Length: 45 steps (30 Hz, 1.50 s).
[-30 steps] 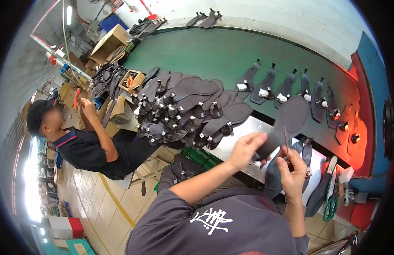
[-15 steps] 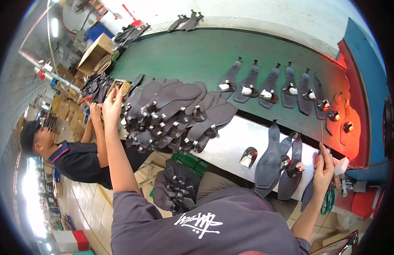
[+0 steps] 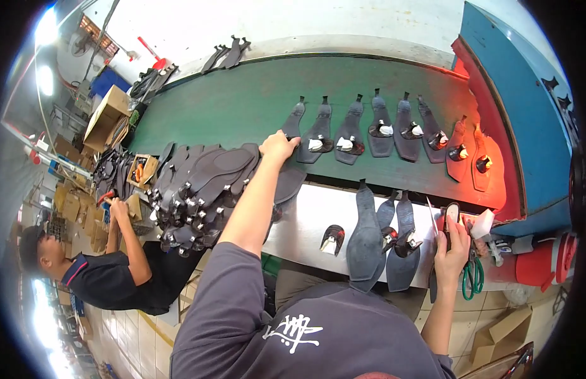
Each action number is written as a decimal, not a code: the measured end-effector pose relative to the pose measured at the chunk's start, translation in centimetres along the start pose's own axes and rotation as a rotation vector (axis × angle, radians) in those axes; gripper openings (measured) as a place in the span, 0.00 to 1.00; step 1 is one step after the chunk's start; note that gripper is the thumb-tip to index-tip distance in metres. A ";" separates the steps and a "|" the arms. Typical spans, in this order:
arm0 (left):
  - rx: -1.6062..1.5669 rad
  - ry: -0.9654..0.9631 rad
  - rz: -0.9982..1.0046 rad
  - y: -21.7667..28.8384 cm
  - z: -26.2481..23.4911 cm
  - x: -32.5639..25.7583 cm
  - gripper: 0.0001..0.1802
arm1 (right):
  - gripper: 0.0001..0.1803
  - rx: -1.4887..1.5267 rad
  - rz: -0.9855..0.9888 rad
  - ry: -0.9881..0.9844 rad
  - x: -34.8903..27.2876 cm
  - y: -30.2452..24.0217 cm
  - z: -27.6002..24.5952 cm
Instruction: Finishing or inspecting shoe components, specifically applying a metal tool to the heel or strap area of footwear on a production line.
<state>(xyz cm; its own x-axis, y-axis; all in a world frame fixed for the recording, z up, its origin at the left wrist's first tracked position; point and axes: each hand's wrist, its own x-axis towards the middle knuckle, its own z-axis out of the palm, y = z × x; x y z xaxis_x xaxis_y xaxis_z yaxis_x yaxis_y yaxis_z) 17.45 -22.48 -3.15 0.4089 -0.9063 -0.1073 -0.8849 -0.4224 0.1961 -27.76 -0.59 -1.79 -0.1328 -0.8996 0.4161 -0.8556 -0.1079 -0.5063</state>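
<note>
My left hand [image 3: 280, 147] reaches onto the green belt and closes over the lower part of the leftmost dark shoe sole [image 3: 295, 118]; its fingers hide what lies there. At the bench's right end, my right hand [image 3: 452, 247] holds a thin, pale, blade-like tool [image 3: 430, 212], its kind unclear. Just beyond those fingertips is a small round-ended piece [image 3: 453, 212], and I cannot tell whether it is held. To the left of this hand, dark soles [image 3: 365, 243] and a loose dark heel-shaped piece with a white patch [image 3: 332, 240] lie on the metal bench [image 3: 299, 230].
Several soles with small dark pieces [image 3: 380, 129] line the green belt [image 3: 223, 95] toward a red-lit blue machine [image 3: 504, 82]. Sole parts [image 3: 207, 183] are heaped at left. A co-worker [image 3: 109, 278] stands beyond, holding a red-handled tool. Green-handled scissors [image 3: 473, 278] hang at right.
My left hand has moved right, from beyond the heap to the leftmost sole on the belt, and closed over it. The view has swung right. My right hand still holds the thin tool.
</note>
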 end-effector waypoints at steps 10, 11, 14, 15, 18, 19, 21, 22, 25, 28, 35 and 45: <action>-1.579 0.722 0.253 -2.2 -2.2 5.1 0.15 | 0.17 -0.046 -0.037 0.136 -0.1 -0.4 -3.1; -1.650 0.786 0.176 -2.9 -4.2 5.2 0.22 | 0.16 0.005 -0.051 0.160 0.3 -1.1 -3.1; -1.818 0.500 0.198 0.2 -9.4 -0.4 0.26 | 0.11 0.400 0.029 0.102 0.3 -2.9 -2.5; -1.888 0.321 0.250 1.2 -10.1 -3.0 0.23 | 0.09 0.753 0.112 0.045 0.3 -3.6 -2.2; -1.763 -0.195 0.150 4.3 -10.1 -13.5 0.14 | 0.18 1.271 0.098 -0.153 1.4 -6.7 -0.8; -1.734 -0.345 0.128 4.4 -8.9 -16.6 0.12 | 0.25 1.460 0.094 -0.211 2.1 -9.1 -0.5; -1.682 -0.623 0.188 4.0 -5.9 -21.4 0.13 | 0.38 1.642 0.108 -0.270 1.9 -10.3 1.0; -1.745 -0.748 0.154 3.9 -4.8 -23.6 0.13 | 0.38 1.706 0.166 -0.227 2.2 -13.5 0.0; -1.916 -0.881 0.112 4.1 -2.8 -27.3 0.13 | 0.36 1.675 0.173 -0.435 1.5 -12.3 -0.8; -1.858 -0.826 0.313 3.1 -1.2 -26.7 0.11 | 0.30 1.712 0.157 -0.275 1.8 -13.8 -1.5; -1.810 -0.776 0.258 1.1 -2.2 -26.8 0.17 | 0.20 1.245 0.159 -0.362 -0.2 -12.7 -1.4; -1.916 -0.786 0.258 0.4 -1.5 -27.4 0.19 | 0.27 0.854 -0.106 -0.437 -2.2 -13.5 -0.9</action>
<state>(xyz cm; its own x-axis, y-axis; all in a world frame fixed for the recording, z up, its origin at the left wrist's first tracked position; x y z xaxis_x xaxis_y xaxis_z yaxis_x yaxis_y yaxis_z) 6.20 2.13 1.30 -0.2744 -0.9549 -0.1136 0.6101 -0.2642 0.7470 -16.33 3.25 4.78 0.2703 -0.9268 0.2607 -0.1770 -0.3140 -0.9328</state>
